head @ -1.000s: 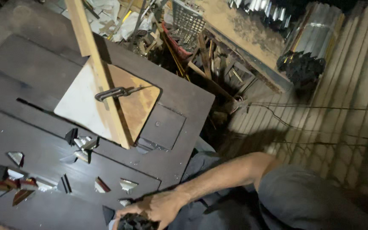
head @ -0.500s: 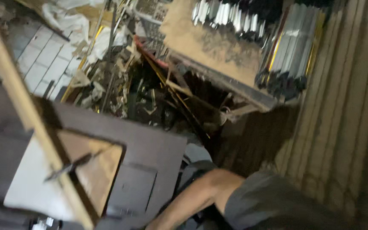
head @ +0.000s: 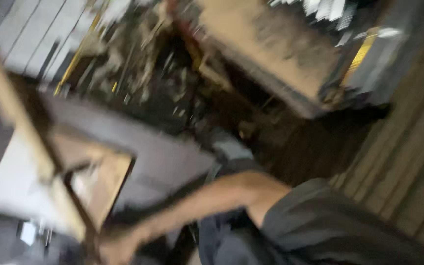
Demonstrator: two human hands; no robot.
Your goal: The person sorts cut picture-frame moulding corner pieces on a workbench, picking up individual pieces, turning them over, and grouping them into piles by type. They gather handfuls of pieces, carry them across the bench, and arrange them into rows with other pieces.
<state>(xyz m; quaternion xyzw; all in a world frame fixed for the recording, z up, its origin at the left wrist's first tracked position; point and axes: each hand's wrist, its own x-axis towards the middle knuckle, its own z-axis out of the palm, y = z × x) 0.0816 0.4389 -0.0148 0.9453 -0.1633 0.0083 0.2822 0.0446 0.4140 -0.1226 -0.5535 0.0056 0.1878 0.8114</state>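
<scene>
The hand (head: pixel 119 248) has come back into view at the bottom edge, beside the wooden slat (head: pixel 35 147).

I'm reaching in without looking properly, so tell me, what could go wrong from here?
The view is badly blurred, so this is a rough judgement.
1. The right hand is at the foot of a dark metal bar by a wooden board; fingers might get pinched there.
2. The long wooden strip slants across the board and might slip if the arm knocks it.
</scene>
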